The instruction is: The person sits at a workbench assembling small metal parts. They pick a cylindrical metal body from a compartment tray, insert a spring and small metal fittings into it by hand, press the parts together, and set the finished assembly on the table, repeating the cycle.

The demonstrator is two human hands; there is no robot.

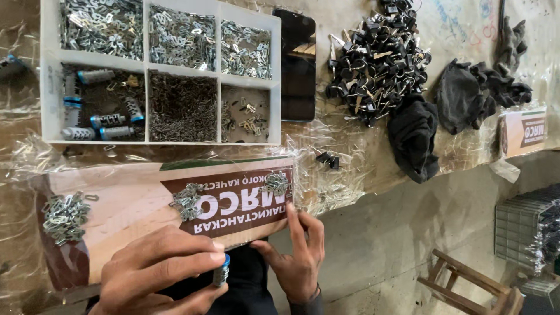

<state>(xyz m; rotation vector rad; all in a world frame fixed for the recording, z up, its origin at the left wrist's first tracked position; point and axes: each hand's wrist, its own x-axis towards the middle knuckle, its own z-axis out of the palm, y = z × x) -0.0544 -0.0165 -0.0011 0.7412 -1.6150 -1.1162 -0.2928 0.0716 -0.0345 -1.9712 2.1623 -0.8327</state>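
Currently left hand [160, 271] is clamped on a small metal cylinder with a blue cap [221, 272], held at the near edge of the tabletop [373, 169]. Right hand [297, 254] is just beside it, fingers loosely apart and holding nothing, fingertips resting on the edge of the printed board [146, 204]. Small piles of metal bits [64, 217] lie on that board. Behind it, toward the far edge, sits a white compartment tray [160, 70] holding metal parts and more cylinders. Pile of black-headed keys [373, 64] to the right.
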